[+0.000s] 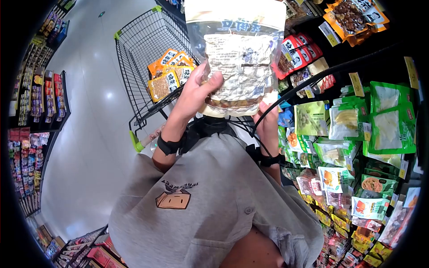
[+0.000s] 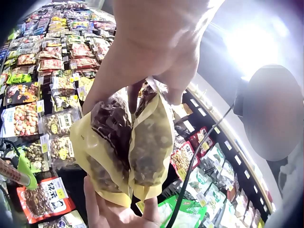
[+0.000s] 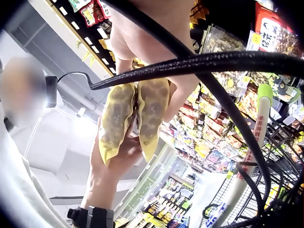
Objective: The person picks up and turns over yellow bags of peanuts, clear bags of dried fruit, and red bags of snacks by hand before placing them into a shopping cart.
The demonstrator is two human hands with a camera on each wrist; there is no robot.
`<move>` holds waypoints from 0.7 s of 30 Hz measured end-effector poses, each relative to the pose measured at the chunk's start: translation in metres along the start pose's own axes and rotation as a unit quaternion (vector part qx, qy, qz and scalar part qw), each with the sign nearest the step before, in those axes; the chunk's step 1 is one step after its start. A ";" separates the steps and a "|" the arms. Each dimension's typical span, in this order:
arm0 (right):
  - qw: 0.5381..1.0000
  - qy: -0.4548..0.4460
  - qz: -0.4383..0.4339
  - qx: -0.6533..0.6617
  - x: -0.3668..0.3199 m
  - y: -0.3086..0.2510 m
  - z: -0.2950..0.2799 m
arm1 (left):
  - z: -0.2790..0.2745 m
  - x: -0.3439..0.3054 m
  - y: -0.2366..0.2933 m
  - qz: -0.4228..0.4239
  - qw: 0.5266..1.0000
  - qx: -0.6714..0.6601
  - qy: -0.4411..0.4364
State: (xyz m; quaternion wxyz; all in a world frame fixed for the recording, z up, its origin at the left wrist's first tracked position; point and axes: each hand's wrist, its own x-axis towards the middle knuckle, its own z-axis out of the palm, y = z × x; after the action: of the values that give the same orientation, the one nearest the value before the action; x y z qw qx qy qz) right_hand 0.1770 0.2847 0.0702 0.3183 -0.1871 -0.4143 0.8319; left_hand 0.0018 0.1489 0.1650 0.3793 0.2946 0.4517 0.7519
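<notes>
A clear stand-up pouch of food (image 1: 243, 58) is held upright in front of the body, its pale printed panel facing the head camera. My left hand (image 1: 196, 89) grips its left side, thumb across the front. At the lower right corner, my right hand (image 1: 268, 120) holds the edge. From below in the left wrist view, the pouch (image 2: 152, 147) shows two bulging yellow-edged halves with dark pieces inside. Those same yellow halves of the pouch (image 3: 116, 118) appear between both hands in the right wrist view. What the pieces are, I cannot tell.
A black wire shopping cart (image 1: 134, 53) with green corners stands ahead to the left, holding several orange-and-yellow snack bags (image 1: 165, 85). Shelves of packaged snacks (image 1: 348, 116) line the right side. A black cable (image 1: 321, 76) loops across near the right hand. Pale floor (image 1: 89, 116) runs along the left.
</notes>
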 end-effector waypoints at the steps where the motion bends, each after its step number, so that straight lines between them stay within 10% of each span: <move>1: 1.000 -0.004 -0.009 0.012 0.000 -0.001 0.006 | 0.001 0.002 -0.003 -0.010 0.999 -0.033 0.013; 21: 0.998 0.033 0.041 -0.022 -0.010 0.007 -0.011 | 0.002 -0.003 -0.005 -0.043 0.997 -0.043 0.042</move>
State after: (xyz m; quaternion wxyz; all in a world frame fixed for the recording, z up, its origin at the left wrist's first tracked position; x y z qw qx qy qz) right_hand 0.1875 0.2810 0.0583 0.2933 -0.2385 -0.4132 0.8285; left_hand 0.0066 0.1489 0.1614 0.4044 0.2260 0.4466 0.7654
